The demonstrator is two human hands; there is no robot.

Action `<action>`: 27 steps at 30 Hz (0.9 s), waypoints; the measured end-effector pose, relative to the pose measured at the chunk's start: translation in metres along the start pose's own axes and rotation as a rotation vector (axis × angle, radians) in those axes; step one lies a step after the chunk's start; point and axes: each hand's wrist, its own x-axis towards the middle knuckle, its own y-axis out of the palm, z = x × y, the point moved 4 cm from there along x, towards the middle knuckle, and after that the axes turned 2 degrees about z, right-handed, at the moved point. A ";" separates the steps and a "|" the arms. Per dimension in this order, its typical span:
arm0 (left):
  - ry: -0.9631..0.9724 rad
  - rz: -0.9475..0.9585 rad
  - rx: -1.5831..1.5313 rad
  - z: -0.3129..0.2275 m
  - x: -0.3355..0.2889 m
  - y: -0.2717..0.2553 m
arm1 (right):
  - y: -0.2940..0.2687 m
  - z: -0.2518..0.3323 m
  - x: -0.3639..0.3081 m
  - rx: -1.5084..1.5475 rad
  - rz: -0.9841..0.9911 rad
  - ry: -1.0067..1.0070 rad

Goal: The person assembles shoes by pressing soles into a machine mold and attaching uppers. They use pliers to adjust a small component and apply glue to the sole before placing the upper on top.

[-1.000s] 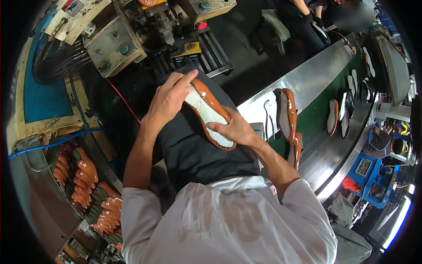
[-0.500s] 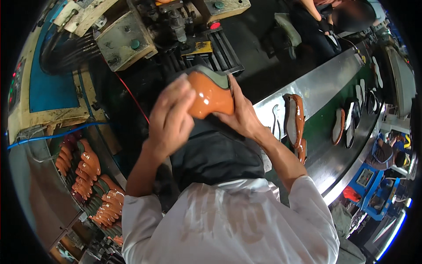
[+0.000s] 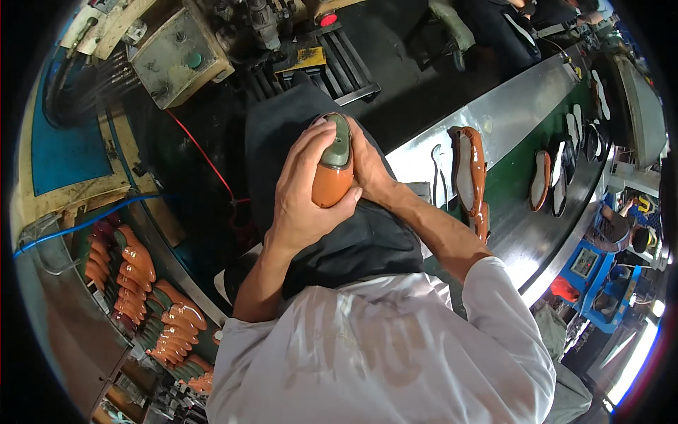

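Above my lap I hold a glossy orange-brown shoe upper (image 3: 330, 185) stretched over a green shoe last (image 3: 338, 147). The last's green top shows at the opening, facing up. My left hand (image 3: 296, 187) wraps the left side, fingers over the upper edge and thumb across the near end. From the right, my right hand (image 3: 369, 166) grips the other side; its fingers are partly hidden behind the shoe.
A machine with a yellow plate (image 3: 302, 59) stands ahead. On the right, orange-brown shoes (image 3: 474, 169) and pliers (image 3: 439, 173) lie along a metal-edged conveyor (image 3: 494, 116). Rows of orange and green shoe pieces (image 3: 134, 272) fill a rack at left. A blue hose (image 3: 85, 215) crosses there. Another person sits far right.
The shoe has turned from lying sideways to upright, its green top now facing me. My left hand, blurred before, has closed around it. Both hands have come slightly nearer my body.
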 end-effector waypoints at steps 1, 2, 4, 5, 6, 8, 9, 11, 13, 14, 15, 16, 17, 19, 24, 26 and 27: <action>-0.005 -0.016 -0.004 0.000 0.000 0.000 | 0.002 -0.002 -0.001 0.030 0.002 0.016; -0.010 -0.031 -0.009 -0.001 0.000 0.001 | 0.003 -0.003 -0.003 0.060 0.004 0.032; -0.015 -0.044 -0.018 -0.001 0.000 0.002 | 0.004 -0.005 -0.006 0.045 -0.003 0.032; -0.015 -0.042 -0.021 -0.001 -0.001 0.003 | 0.005 -0.005 -0.007 0.039 -0.007 0.034; -0.015 -0.040 -0.025 -0.001 -0.001 0.003 | 0.006 -0.008 -0.008 0.069 -0.002 0.053; -0.019 -0.034 -0.034 -0.002 -0.001 0.004 | 0.008 -0.013 -0.008 0.104 0.003 0.076; -0.021 -0.032 -0.038 -0.002 -0.001 0.003 | 0.009 -0.014 -0.010 0.109 0.001 0.084; -0.025 -0.014 -0.015 0.000 -0.001 0.003 | 0.006 -0.007 -0.007 0.058 -0.010 0.061; -0.051 0.034 -0.049 -0.001 0.007 -0.002 | -0.001 0.001 -0.001 0.031 0.015 0.080; -0.075 0.073 -0.094 -0.004 0.016 -0.009 | -0.008 0.004 0.005 0.012 0.024 0.083; -0.099 0.114 -0.139 -0.005 0.024 -0.015 | -0.016 -0.002 0.008 0.019 0.070 0.136; -0.133 0.072 -0.255 0.003 0.029 -0.024 | -0.030 0.017 0.023 -0.009 0.185 0.206; -0.158 0.032 -0.371 0.020 0.033 -0.030 | -0.041 0.031 0.033 0.002 0.240 0.235; -0.344 -0.080 -0.655 0.032 0.057 -0.043 | -0.049 0.053 0.040 0.024 0.256 0.400; -0.766 -0.138 -0.680 0.158 0.051 0.003 | -0.029 0.079 -0.009 -0.651 0.184 0.050; -0.851 -0.053 -0.564 0.184 0.041 0.024 | -0.021 0.045 -0.021 -0.685 0.240 0.117; -0.756 -0.060 -0.250 0.181 0.044 0.021 | -0.022 0.039 -0.023 -0.670 0.209 0.101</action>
